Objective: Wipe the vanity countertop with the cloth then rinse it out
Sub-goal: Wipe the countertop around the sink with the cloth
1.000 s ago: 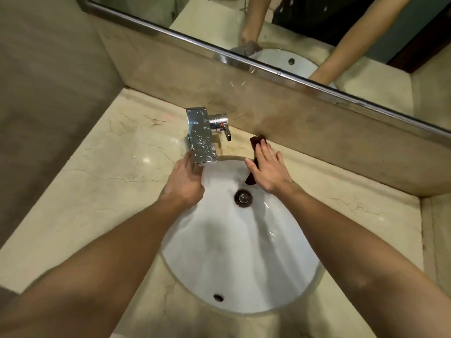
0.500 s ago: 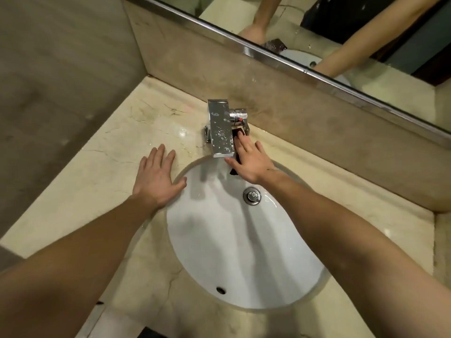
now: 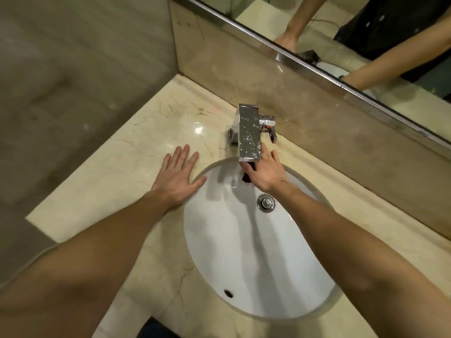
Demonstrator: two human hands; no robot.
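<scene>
A dark reddish cloth (image 3: 247, 178) lies at the back rim of the white oval sink (image 3: 219, 240), under the spout of the chrome faucet (image 3: 249, 135). My right hand (image 3: 266, 172) presses flat on the cloth, hiding most of it. My left hand (image 3: 179, 176) rests flat with fingers spread on the beige marble countertop (image 3: 136, 167), just left of the sink rim, holding nothing. No water is visibly running from the faucet.
The faucet's lever handle (image 3: 269, 129) points right, beside the marble backsplash (image 3: 317, 123). A mirror (image 3: 366, 40) above shows my arms. A wall (image 3: 73, 81) bounds the counter on the left. The drain plug (image 3: 266, 203) sits in the basin.
My right hand slid the cloth left along the back rim, from right of the faucet to under its spout. My left hand left the faucet base and settled flat on the counter.
</scene>
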